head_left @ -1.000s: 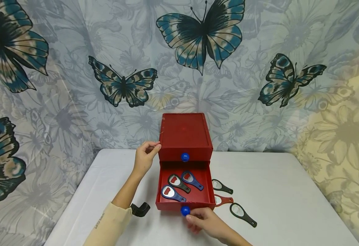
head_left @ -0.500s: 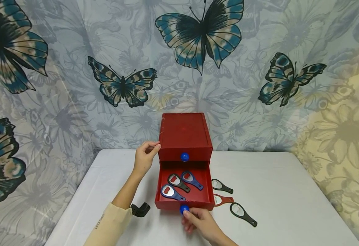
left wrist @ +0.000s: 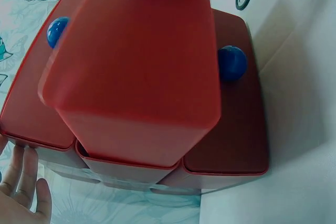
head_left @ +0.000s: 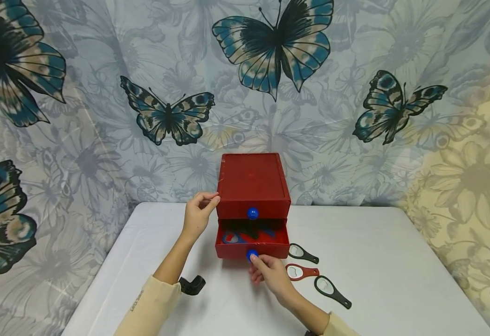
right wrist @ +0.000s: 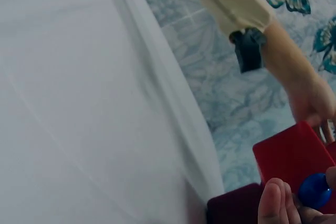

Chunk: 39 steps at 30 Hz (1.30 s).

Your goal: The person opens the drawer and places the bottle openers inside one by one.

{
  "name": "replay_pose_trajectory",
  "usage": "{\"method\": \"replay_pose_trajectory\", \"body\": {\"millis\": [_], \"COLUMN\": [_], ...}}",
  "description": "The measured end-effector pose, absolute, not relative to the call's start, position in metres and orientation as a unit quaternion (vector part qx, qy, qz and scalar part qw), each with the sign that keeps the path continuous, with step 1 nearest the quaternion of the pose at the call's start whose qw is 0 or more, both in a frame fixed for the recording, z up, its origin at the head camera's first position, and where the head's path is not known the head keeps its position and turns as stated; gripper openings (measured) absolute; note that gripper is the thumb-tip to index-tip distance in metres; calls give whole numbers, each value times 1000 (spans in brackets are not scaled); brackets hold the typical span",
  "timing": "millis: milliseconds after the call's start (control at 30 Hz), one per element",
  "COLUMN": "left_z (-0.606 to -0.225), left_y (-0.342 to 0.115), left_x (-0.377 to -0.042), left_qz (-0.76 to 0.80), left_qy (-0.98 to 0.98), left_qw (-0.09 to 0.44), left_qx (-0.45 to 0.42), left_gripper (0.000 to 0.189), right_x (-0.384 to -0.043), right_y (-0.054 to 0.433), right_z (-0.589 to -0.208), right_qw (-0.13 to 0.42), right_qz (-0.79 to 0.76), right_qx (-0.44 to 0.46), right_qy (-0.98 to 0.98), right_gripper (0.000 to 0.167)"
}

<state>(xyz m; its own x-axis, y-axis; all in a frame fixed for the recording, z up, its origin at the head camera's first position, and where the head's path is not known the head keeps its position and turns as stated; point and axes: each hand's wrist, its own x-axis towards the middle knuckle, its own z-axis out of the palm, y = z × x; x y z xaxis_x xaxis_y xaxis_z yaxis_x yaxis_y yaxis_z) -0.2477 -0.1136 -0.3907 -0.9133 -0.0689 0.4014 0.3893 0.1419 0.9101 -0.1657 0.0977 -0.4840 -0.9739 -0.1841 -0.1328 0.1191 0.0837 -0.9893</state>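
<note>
A red drawer unit (head_left: pixel 251 177) stands on the table, its middle drawer (head_left: pixel 236 251) partly pulled out. Inside, blue and dark bottle openers (head_left: pixel 231 238) lie partly in shadow. My right hand (head_left: pixel 274 277) pinches that drawer's blue knob (head_left: pixel 251 254) between thumb and fingers; the right wrist view shows the thumb against the knob (right wrist: pixel 314 190). With fairly straight fingers, my left hand (head_left: pixel 197 215) touches the unit's upper left side. The left wrist view shows the protruding drawer (left wrist: pixel 142 61) between two closed ones, and the left hand (left wrist: pixel 23 190) at the edge.
Right of the unit lie a black bottle opener (head_left: pixel 303 253), a red one (head_left: pixel 302 272) and another black one (head_left: pixel 333 291) on the white-covered table (head_left: pixel 379 261). A butterfly-patterned cloth (head_left: pixel 312 126) hangs close behind the unit.
My right hand has moved forward with the knob, and the middle drawer has slid much of the way in, carrying the bottle openers into shadow. The left hand keeps its place.
</note>
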Motion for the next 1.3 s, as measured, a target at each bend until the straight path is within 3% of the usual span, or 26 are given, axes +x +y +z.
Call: {"method": "replay_pose_trajectory", "body": {"millis": [300,667,1000,1300], "left_z": [-392,-391,-390,-390], "left_y": [-114,-115,-114,-114], "left_x": [-249,-248,-247,-247], "left_qz": [-648,-646,-647,-647], "left_qy": [-734,-736,-735,-736], "left_qw": [173,172,175,169], "left_qx": [-104,-104,-105,-104], "left_gripper": [19,19,19,20], "right_x": [-203,-239,-240,-230], "right_y": [92,94,97,104], "right_z": [-490,-487,-493,-510], "right_qw": [70,113,98,48], "right_qz": [-678,-694,-668,-663], "right_qx": [-19,-24,-13,22], "right_qy": [732,711,737,747], "right_gripper": [37,34,43,37]}}
